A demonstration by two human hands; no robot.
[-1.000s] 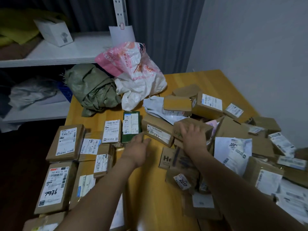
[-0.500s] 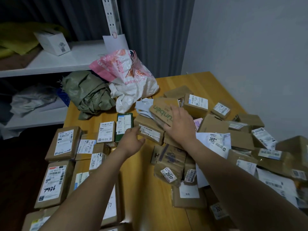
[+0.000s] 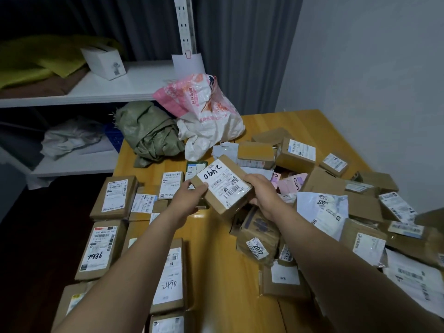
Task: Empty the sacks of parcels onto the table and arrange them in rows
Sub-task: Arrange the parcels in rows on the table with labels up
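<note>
A brown cardboard parcel [image 3: 222, 186] with a white label marked 2490 is lifted above the middle of the wooden table [image 3: 223, 272]. My left hand [image 3: 189, 198] grips its left end and my right hand [image 3: 263, 192] grips its right end. On the left side, several flat brown parcels [image 3: 115, 197] lie in rows with labels up. On the right, a loose heap of boxes and mailers [image 3: 336, 200] covers the table. Two emptied sacks lie at the far end: a green one [image 3: 149, 133] and a pink and white one [image 3: 206, 111].
A white shelf unit [image 3: 115, 90] stands behind the table's far left, holding a white box [image 3: 104, 60] and yellow cloth. A grey wall runs along the right side. A strip of bare wood runs down the table between the rows and the heap.
My right hand pulled a box out of the heap and turned it label up. My left hand came across and took hold of its other end. The view shifted slightly.
</note>
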